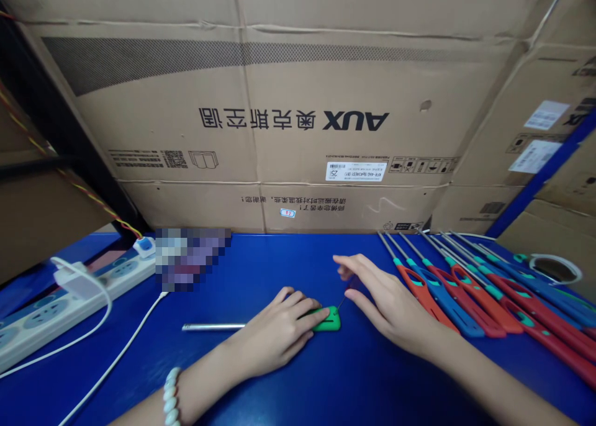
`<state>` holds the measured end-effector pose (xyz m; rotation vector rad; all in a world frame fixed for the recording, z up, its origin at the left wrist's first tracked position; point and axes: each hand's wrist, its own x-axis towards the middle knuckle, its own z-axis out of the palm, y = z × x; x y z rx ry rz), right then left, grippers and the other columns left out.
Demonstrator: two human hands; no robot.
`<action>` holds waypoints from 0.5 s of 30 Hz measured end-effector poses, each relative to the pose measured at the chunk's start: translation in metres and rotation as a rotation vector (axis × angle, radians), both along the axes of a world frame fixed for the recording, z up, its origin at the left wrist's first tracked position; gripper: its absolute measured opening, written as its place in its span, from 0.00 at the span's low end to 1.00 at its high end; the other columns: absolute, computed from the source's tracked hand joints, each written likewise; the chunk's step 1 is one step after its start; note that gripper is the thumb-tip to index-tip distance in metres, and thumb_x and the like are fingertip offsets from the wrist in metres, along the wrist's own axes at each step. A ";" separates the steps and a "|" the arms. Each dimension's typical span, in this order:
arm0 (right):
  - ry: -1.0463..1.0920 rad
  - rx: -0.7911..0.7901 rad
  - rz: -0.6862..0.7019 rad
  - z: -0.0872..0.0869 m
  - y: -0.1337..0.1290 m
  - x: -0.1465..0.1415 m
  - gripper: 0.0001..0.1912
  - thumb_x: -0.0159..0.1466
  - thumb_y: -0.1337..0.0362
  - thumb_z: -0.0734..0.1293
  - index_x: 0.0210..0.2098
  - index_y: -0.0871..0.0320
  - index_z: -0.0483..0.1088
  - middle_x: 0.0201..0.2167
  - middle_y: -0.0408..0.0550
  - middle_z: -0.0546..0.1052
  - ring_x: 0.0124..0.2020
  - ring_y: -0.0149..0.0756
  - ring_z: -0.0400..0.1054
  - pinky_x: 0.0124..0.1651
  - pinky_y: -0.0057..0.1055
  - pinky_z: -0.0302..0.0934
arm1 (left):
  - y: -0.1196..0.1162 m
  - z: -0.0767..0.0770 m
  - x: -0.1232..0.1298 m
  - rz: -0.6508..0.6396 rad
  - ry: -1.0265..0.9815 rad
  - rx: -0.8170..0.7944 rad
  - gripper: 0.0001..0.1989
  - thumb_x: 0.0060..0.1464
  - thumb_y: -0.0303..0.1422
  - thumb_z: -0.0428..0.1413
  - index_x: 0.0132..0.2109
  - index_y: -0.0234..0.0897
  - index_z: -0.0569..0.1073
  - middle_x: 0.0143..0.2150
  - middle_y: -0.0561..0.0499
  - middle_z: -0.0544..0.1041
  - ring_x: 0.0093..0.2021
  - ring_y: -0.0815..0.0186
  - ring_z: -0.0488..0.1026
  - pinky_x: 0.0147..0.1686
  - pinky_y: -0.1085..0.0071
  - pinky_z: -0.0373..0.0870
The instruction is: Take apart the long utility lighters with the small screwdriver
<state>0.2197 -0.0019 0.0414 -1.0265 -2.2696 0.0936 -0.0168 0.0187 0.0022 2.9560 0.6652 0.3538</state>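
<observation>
My left hand [285,326] is closed over a green-handled lighter [331,320] lying on the blue tabletop [270,389]. The lighter's metal tube [212,327] sticks out to the left from under the hand. A thin dark wire or loop [341,302] rises from the right end of the green handle toward my right hand [377,295]. The thumb and fingers of that hand are apart, just right of the handle, with something small and dark red between them that is too small to make out.
Several red, blue and orange lighters [465,295] lie side by side at the right. At the left are a white power strip [56,314] with plugs and a white cable [123,345]. A large cardboard sheet [288,59] stands behind the table. A blurred purple item [198,258] lies at the back left.
</observation>
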 end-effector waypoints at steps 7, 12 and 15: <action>0.018 -0.063 0.049 -0.003 -0.004 0.001 0.15 0.70 0.68 0.55 0.55 0.55 0.61 0.41 0.49 0.73 0.40 0.36 0.71 0.47 0.35 0.66 | 0.001 -0.001 0.000 0.004 -0.016 0.004 0.19 0.64 0.26 0.46 0.61 0.40 0.61 0.52 0.46 0.71 0.49 0.59 0.66 0.51 0.61 0.58; -0.038 -0.053 0.062 0.001 -0.005 -0.001 0.20 0.69 0.68 0.56 0.61 0.55 0.56 0.45 0.51 0.72 0.45 0.38 0.69 0.48 0.36 0.66 | 0.000 0.001 0.001 0.008 0.009 -0.012 0.19 0.64 0.26 0.46 0.61 0.39 0.61 0.52 0.46 0.70 0.50 0.58 0.65 0.51 0.60 0.57; -0.011 -0.131 0.098 0.006 -0.005 -0.001 0.24 0.69 0.71 0.55 0.63 0.53 0.53 0.43 0.48 0.73 0.44 0.34 0.69 0.50 0.34 0.65 | -0.001 0.001 0.001 0.005 0.015 -0.016 0.19 0.64 0.26 0.45 0.61 0.39 0.61 0.52 0.46 0.70 0.50 0.58 0.65 0.51 0.59 0.57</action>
